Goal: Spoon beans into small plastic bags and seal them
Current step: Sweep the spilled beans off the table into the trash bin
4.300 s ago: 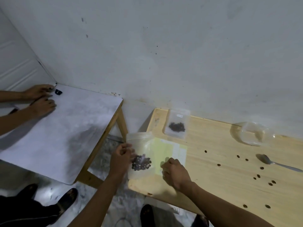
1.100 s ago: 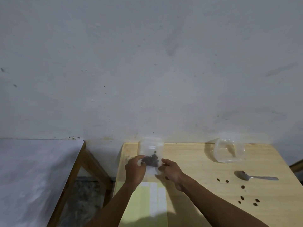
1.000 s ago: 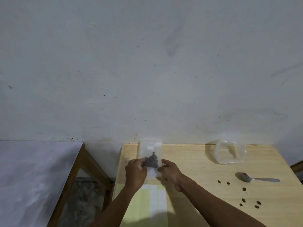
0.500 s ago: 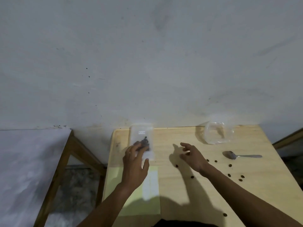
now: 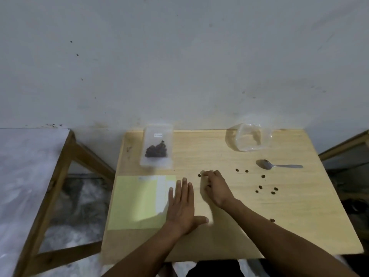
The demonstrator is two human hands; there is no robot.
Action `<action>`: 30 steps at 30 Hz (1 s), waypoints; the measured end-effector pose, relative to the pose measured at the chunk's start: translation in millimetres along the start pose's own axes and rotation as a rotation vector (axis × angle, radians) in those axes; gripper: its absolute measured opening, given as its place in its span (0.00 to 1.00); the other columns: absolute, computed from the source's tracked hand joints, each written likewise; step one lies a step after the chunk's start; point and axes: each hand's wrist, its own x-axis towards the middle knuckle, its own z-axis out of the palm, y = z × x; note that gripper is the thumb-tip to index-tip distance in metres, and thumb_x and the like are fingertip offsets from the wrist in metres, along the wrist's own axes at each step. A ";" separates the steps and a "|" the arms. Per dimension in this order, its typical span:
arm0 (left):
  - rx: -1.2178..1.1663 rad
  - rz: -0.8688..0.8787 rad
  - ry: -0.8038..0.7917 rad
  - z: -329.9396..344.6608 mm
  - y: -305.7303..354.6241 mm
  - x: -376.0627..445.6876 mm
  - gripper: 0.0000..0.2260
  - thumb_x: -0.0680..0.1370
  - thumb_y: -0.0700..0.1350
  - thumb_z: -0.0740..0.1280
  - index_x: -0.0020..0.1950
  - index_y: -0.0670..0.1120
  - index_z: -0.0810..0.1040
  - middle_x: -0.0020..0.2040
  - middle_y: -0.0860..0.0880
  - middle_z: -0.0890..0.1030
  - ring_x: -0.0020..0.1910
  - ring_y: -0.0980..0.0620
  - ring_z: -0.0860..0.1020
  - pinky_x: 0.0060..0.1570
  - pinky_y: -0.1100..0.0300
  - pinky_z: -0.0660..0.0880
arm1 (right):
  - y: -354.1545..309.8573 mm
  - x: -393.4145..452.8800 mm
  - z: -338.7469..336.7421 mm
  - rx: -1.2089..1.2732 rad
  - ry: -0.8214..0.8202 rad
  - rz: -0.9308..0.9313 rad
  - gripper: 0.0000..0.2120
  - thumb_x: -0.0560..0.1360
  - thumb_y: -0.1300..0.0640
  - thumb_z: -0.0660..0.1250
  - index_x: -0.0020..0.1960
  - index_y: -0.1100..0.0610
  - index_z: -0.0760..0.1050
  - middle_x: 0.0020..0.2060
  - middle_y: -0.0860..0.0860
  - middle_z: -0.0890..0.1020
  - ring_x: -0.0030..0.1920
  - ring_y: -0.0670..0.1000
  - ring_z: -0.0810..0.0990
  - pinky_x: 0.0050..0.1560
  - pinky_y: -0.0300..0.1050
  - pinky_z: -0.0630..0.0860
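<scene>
A small clear bag of dark beans (image 5: 156, 149) lies flat at the back left of the wooden table (image 5: 299, 226), with no hand on it. My left hand (image 5: 181, 204) rests palm down with straight fingers, at the right edge of a pale green sheet (image 5: 135, 202). My right hand (image 5: 214, 186) is beside it with its fingers curled down to the table. Its fingertips are right next to a loose bean (image 5: 199, 175); whether it holds a bean is hidden. More loose beans (image 5: 260, 186) are scattered to the right. A metal spoon (image 5: 279, 166) lies beyond them.
A crumpled clear plastic bag (image 5: 252, 139) stands at the back right, near the wall. A white-topped table on a wooden frame (image 5: 26, 176) is to the left across a gap. Another wooden piece (image 5: 343, 148) is at the right edge.
My left hand let go of the bean bag at the table's back and came to rest flat near the front. My right hand's fingers curled down by the loose beans. The view tilted downward.
</scene>
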 end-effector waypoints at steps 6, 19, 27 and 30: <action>0.018 -0.059 0.022 0.4 4.0 2.6 0.58 0.65 0.76 0.61 0.78 0.43 0.36 0.77 0.44 0.32 0.76 0.44 0.31 0.73 0.39 0.33 | -16.1 27.1 2.1 -0.069 0.010 -0.120 0.11 0.76 0.66 0.60 0.56 0.64 0.77 0.54 0.61 0.75 0.53 0.60 0.75 0.56 0.48 0.72; 0.048 -0.114 -0.004 -6.6 11.6 0.9 0.58 0.65 0.76 0.61 0.78 0.44 0.35 0.78 0.45 0.32 0.76 0.46 0.32 0.72 0.38 0.33 | -8.6 11.1 -7.9 -0.523 -0.080 -0.201 0.15 0.77 0.64 0.56 0.63 0.65 0.69 0.58 0.63 0.75 0.55 0.62 0.77 0.55 0.52 0.73; 0.036 -0.096 -0.073 -11.5 17.2 1.9 0.56 0.69 0.72 0.63 0.78 0.42 0.35 0.77 0.42 0.30 0.76 0.42 0.31 0.73 0.37 0.35 | 38.3 -35.3 -51.0 0.347 0.077 0.175 0.06 0.73 0.64 0.66 0.41 0.65 0.81 0.33 0.44 0.80 0.35 0.39 0.77 0.39 0.29 0.71; 0.068 -0.047 -0.082 -14.9 24.8 4.8 0.51 0.71 0.67 0.65 0.78 0.44 0.37 0.77 0.40 0.31 0.75 0.40 0.29 0.72 0.39 0.34 | 74.9 -59.7 -72.2 0.663 0.172 0.344 0.12 0.75 0.68 0.59 0.40 0.66 0.81 0.31 0.44 0.82 0.32 0.38 0.77 0.36 0.30 0.72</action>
